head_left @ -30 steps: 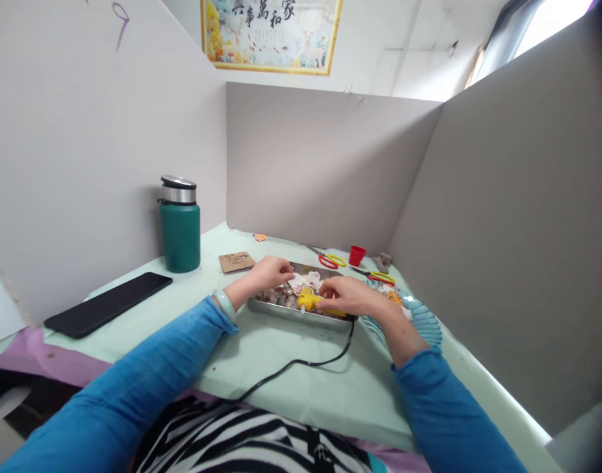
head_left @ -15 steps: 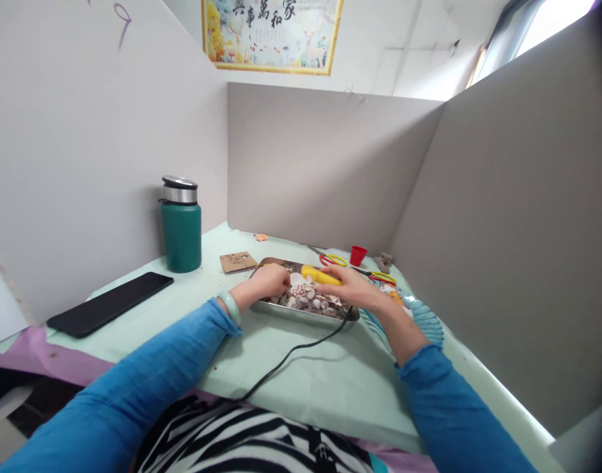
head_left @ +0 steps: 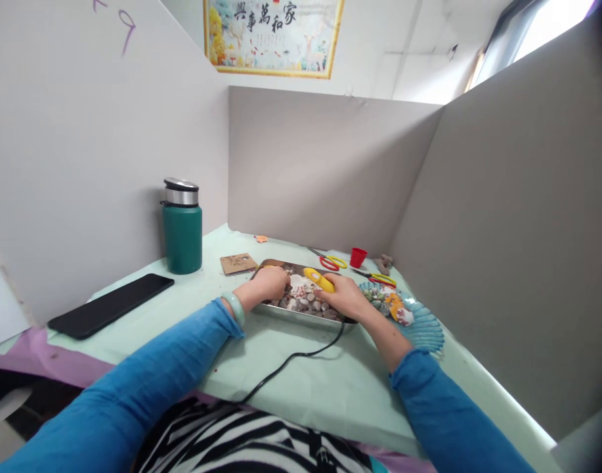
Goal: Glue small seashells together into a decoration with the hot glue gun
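Observation:
A metal tray (head_left: 301, 317) full of seashells and pebbles (head_left: 306, 299) sits in front of me. My right hand (head_left: 346, 295) is wrapped round a yellow corded glue gun (head_left: 319, 279), held over the tray's right half. The gun's black cord (head_left: 293, 356) runs from the hand down to the table's near edge. At the tray's left side, my left hand (head_left: 271, 284) has its fingers pinched together among the shells; what they hold, if anything, is hidden. To the right lies a blue scallop-shaped dish (head_left: 426, 326) bearing shells and orange and white decorations (head_left: 395, 306).
A green bottle (head_left: 182, 238) and a black phone (head_left: 112, 303) are on the left. Behind the tray are a brown card (head_left: 238, 263), two pairs of scissors (head_left: 333, 263) and a red cup (head_left: 358, 257). Grey partitions (head_left: 325, 171) enclose the table.
My right hand has moved slightly left and down, and the glue gun is tilted more steeply. More of the blue dish shows. My left hand has stayed nearly in place.

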The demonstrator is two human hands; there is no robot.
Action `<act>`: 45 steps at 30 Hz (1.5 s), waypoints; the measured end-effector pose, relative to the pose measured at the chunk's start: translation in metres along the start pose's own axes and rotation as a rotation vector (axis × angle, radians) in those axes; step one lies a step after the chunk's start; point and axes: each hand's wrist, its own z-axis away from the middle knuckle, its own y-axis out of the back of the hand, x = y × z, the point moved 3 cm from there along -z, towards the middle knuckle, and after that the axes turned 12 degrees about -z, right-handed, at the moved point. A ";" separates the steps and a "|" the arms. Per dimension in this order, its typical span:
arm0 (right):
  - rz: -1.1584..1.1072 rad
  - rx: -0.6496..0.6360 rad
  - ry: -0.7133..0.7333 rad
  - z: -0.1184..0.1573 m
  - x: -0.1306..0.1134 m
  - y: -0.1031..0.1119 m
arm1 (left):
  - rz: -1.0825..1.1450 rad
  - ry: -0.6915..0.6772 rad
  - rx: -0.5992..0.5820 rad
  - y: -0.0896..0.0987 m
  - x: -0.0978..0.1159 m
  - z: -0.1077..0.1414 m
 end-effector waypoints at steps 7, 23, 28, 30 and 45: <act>0.037 0.002 -0.009 0.001 0.000 -0.002 | -0.019 -0.075 0.010 0.000 0.005 0.000; -0.005 0.016 0.019 0.001 0.001 0.000 | 0.276 -0.102 0.176 -0.001 0.000 -0.001; -0.118 0.084 -0.021 -0.003 0.007 0.002 | 0.628 -0.004 0.229 0.000 -0.010 -0.005; -0.217 0.095 -0.049 -0.004 0.010 0.001 | 0.966 0.012 0.125 0.000 -0.011 -0.004; -0.613 0.061 -0.078 0.002 0.004 0.000 | 2.009 -0.008 -0.108 0.006 -0.010 0.004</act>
